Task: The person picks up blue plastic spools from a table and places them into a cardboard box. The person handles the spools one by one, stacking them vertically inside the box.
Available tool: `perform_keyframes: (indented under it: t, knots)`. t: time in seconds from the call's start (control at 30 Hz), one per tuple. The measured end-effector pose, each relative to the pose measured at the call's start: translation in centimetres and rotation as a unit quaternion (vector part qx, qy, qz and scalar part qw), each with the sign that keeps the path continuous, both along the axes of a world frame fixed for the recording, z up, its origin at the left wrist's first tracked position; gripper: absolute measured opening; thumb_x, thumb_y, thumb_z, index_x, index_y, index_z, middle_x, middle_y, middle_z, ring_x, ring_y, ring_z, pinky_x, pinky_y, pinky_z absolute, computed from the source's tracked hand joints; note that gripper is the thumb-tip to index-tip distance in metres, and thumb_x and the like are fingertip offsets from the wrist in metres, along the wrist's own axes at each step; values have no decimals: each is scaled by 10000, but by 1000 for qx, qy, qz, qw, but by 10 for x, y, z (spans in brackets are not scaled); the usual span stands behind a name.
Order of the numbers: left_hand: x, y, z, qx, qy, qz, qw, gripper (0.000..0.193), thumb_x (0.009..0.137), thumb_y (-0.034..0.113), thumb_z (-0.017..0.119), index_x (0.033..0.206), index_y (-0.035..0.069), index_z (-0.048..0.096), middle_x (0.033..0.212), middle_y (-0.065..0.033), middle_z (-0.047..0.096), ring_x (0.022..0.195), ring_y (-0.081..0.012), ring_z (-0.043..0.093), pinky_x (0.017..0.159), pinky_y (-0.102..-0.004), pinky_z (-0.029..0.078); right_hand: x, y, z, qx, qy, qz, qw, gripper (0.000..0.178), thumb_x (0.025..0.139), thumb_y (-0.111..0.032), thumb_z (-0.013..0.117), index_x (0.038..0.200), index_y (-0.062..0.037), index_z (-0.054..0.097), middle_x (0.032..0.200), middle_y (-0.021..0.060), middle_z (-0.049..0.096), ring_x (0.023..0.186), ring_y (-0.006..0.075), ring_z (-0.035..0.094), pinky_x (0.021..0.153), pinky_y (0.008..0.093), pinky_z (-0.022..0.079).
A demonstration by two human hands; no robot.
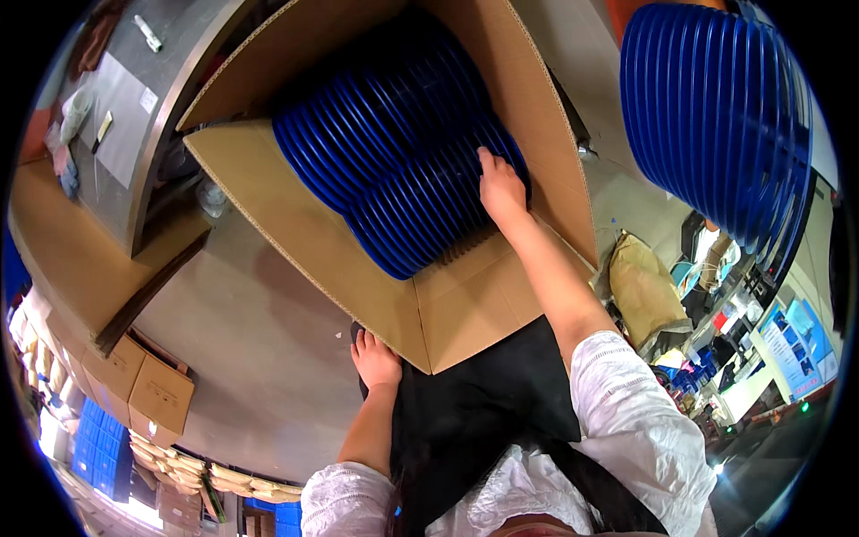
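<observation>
In front of me an open cardboard box [331,268] holds two side-by-side rows of blue, round-edged pieces [385,143], packed upright and close together. They look like thin discs or rings; their exact kind does not show. Inside the box, my right hand [503,186] is at the right end of the nearer row. Its fingers are curled and close together against the last blue pieces. My left hand [376,360] lies outside the box, by the near left flap edge, with its fingers spread and nothing in them.
Another long row of blue round pieces [716,116] stands at upper right. A grey worktable [125,107] at upper left bears a marker [148,33] and a knife-like tool [103,132]. Closed cartons [157,394] sit at lower left. A tan sack [644,286] lies right of the box.
</observation>
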State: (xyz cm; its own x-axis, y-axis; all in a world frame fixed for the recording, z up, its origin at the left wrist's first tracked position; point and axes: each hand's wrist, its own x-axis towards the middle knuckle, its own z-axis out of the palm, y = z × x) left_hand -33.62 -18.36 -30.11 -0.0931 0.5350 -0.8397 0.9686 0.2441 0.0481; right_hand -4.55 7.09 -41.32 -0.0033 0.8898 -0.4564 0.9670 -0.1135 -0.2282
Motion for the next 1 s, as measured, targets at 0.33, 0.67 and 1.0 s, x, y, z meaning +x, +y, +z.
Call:
perform_keyframes:
  t: [0.33,0.67,1.0]
  knots:
    - [10,-6,-10,-6,4,79,997,462,924,332,485,1324,106,533,1348,-82,539,1335,-267,410,1111,-452,310,-3,42,38,-137,33,15,990,707,866,5,484,1482,-305,330,993,213,659,885,387,649,804,461,515]
    - [7,-9,-14,7,2,68,998,432,922,313,478,1287,98,564,1290,-53,586,1305,-252,443,1105,-438,316,34,-120,59,-154,3,41,987,503,902,-171,618,1389,-191,495,1570,109,265,1241,363,506,981,447,467]
    - [11,-10,-19,11,11,88,996,408,915,324,489,1243,100,582,1277,-61,600,1273,-267,478,1086,-459,335,-13,14,52,120,207,0,971,477,882,-85,636,1344,-93,519,1322,162,570,1204,336,553,1003,395,463]
